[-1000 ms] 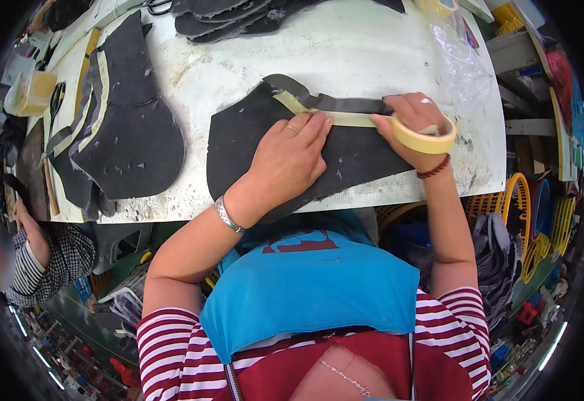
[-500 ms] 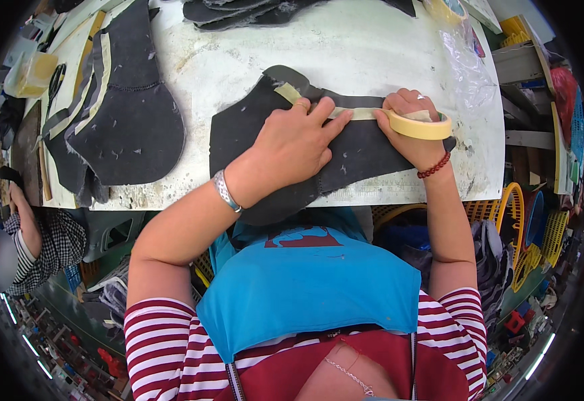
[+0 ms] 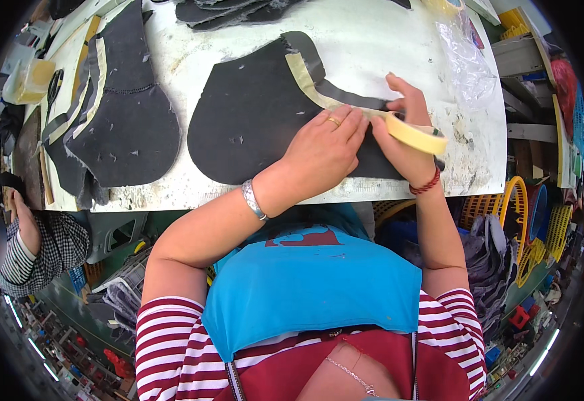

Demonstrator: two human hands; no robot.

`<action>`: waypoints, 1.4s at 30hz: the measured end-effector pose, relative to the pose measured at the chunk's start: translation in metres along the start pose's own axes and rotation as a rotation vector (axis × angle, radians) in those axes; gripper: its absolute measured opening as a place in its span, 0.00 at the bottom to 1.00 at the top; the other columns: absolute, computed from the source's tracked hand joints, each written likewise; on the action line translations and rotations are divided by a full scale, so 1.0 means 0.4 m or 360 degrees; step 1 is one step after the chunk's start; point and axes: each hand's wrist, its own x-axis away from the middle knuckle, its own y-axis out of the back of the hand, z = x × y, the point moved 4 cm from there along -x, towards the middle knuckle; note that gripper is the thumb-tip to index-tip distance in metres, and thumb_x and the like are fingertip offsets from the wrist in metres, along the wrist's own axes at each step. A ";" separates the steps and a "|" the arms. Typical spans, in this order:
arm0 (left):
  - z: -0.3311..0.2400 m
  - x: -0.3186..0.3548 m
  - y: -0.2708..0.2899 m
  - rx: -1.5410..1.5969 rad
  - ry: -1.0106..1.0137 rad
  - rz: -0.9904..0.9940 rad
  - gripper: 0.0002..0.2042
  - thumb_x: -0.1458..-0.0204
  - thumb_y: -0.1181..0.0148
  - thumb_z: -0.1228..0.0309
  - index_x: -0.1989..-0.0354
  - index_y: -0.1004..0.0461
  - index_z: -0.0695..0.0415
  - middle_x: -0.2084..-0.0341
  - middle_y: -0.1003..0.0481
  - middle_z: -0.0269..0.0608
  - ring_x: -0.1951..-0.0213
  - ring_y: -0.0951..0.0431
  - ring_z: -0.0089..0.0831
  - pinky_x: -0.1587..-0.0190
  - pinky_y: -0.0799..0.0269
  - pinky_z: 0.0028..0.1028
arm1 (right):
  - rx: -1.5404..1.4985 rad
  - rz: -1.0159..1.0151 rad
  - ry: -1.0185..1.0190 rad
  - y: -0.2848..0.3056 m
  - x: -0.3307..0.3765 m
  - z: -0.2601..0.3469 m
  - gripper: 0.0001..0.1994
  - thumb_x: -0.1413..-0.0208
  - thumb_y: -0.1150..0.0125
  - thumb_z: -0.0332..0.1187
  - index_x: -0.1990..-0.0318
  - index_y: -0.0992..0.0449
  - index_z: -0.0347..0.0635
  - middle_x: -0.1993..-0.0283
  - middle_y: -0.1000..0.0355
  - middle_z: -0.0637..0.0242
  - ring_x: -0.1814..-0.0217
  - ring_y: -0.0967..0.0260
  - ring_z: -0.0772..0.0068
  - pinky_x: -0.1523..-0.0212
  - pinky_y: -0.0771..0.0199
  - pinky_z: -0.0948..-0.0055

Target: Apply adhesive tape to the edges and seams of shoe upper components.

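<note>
A dark grey fabric piece (image 3: pixel 252 113) with a curved outline lies on the white table in front of me. Along its inner curved edge runs a strip of pale yellow masking tape (image 3: pixel 303 79). My left hand (image 3: pixel 324 146) lies on the piece, fingers stretched out and their tips pressing on the tape. Close beside those fingertips, my right hand (image 3: pixel 405 144) holds the roll of masking tape (image 3: pixel 417 139), with its thumb low and its index finger raised. The tape leads from the strip toward the roll. Part of the piece is hidden under both hands.
More dark pieces with tape strips (image 3: pixel 128 127) lie at the left, near black scissors (image 3: pixel 55 83). A stack of dark pieces (image 3: pixel 231 12) sits at the far edge. Clear plastic wrap (image 3: pixel 464 60) lies far right. Yellow baskets (image 3: pixel 516 207) stand below right; another person (image 3: pixel 34 247) is at left.
The fabric piece has turned and shifted left, showing more taped edge. My left hand has moved right along the tape, toward my right hand. The right hand's index finger has lifted.
</note>
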 end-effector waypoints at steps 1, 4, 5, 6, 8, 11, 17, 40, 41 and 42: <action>-0.003 0.001 -0.003 -0.0020 -0.0010 0.0059 0.28 0.56 0.34 0.73 0.42 0.24 0.68 0.47 0.25 0.47 0.42 0.24 0.42 0.39 0.27 0.38 | -0.0360 0.0114 -0.0202 0.003 0.008 -0.028 0.29 0.47 0.34 0.23 0.34 0.30 0.38 0.36 0.29 0.56 0.50 0.24 0.66 0.48 0.22 0.68; -0.011 -0.012 -0.010 -0.0017 -0.0012 0.0202 0.28 0.55 0.34 0.72 0.42 0.23 0.68 0.46 0.25 0.46 0.40 0.26 0.40 0.39 0.28 0.37 | -0.0660 0.0019 -0.0049 -0.012 0.008 -0.018 0.24 0.44 0.35 0.24 0.38 0.27 0.39 0.37 0.28 0.58 0.46 0.24 0.66 0.49 0.21 0.69; -0.008 -0.014 -0.009 -0.0009 -0.0016 0.0203 0.28 0.55 0.34 0.72 0.42 0.23 0.68 0.46 0.25 0.46 0.40 0.26 0.40 0.39 0.28 0.37 | -0.0440 0.0103 0.0282 -0.006 0.007 0.000 0.20 0.44 0.35 0.23 0.42 0.24 0.38 0.39 0.27 0.57 0.48 0.21 0.61 0.50 0.20 0.67; -0.004 -0.008 -0.004 -0.0043 -0.0004 0.0204 0.28 0.55 0.34 0.71 0.42 0.23 0.67 0.46 0.25 0.45 0.40 0.26 0.40 0.40 0.28 0.36 | 0.0179 0.0083 0.0615 0.018 -0.001 0.022 0.15 0.44 0.33 0.26 0.49 0.21 0.38 0.49 0.21 0.57 0.55 0.20 0.56 0.54 0.19 0.63; -0.004 -0.005 -0.001 -0.0070 0.0008 0.0204 0.28 0.55 0.34 0.71 0.41 0.23 0.67 0.46 0.26 0.45 0.40 0.26 0.39 0.40 0.28 0.35 | 0.0719 0.0127 0.0684 0.065 0.001 -0.052 0.11 0.45 0.28 0.31 0.56 0.19 0.41 0.60 0.20 0.59 0.62 0.21 0.54 0.58 0.20 0.60; -0.006 -0.004 -0.006 -0.0184 -0.0027 0.0247 0.29 0.55 0.34 0.70 0.41 0.23 0.66 0.46 0.26 0.44 0.40 0.26 0.38 0.41 0.28 0.34 | 0.0775 0.0172 0.0553 0.144 -0.001 -0.064 0.10 0.48 0.23 0.36 0.66 0.18 0.43 0.66 0.22 0.62 0.63 0.24 0.55 0.59 0.25 0.60; -0.006 -0.013 -0.006 -0.0219 -0.0027 0.0322 0.31 0.54 0.32 0.68 0.37 0.24 0.62 0.47 0.25 0.41 0.44 0.26 0.36 0.45 0.28 0.33 | 0.0360 0.0276 0.0243 0.132 0.002 -0.118 0.08 0.49 0.25 0.32 0.69 0.21 0.44 0.66 0.25 0.63 0.60 0.27 0.57 0.58 0.28 0.61; 0.047 -0.191 -0.086 0.0533 0.0703 0.0725 0.17 0.48 0.34 0.55 0.66 0.15 0.59 0.74 0.18 0.51 0.70 0.17 0.48 0.61 0.22 0.43 | 0.0680 -0.0050 0.0546 0.073 0.059 -0.036 0.08 0.54 0.29 0.27 0.67 0.23 0.46 0.64 0.26 0.63 0.58 0.26 0.56 0.51 0.30 0.59; 0.051 -0.191 -0.072 0.0504 0.0701 0.0715 0.17 0.48 0.34 0.55 0.66 0.15 0.59 0.74 0.18 0.51 0.70 0.17 0.48 0.61 0.22 0.43 | 0.0571 -0.0026 0.0520 0.072 0.057 -0.035 0.08 0.54 0.29 0.26 0.67 0.23 0.46 0.63 0.26 0.63 0.57 0.26 0.56 0.51 0.30 0.59; 0.058 -0.186 -0.061 0.0673 0.0785 0.0775 0.16 0.48 0.34 0.57 0.68 0.15 0.60 0.76 0.19 0.52 0.72 0.19 0.47 0.63 0.23 0.42 | 0.0461 -0.0001 0.0497 0.071 0.054 -0.034 0.08 0.55 0.29 0.26 0.67 0.23 0.46 0.63 0.25 0.63 0.57 0.26 0.57 0.51 0.30 0.59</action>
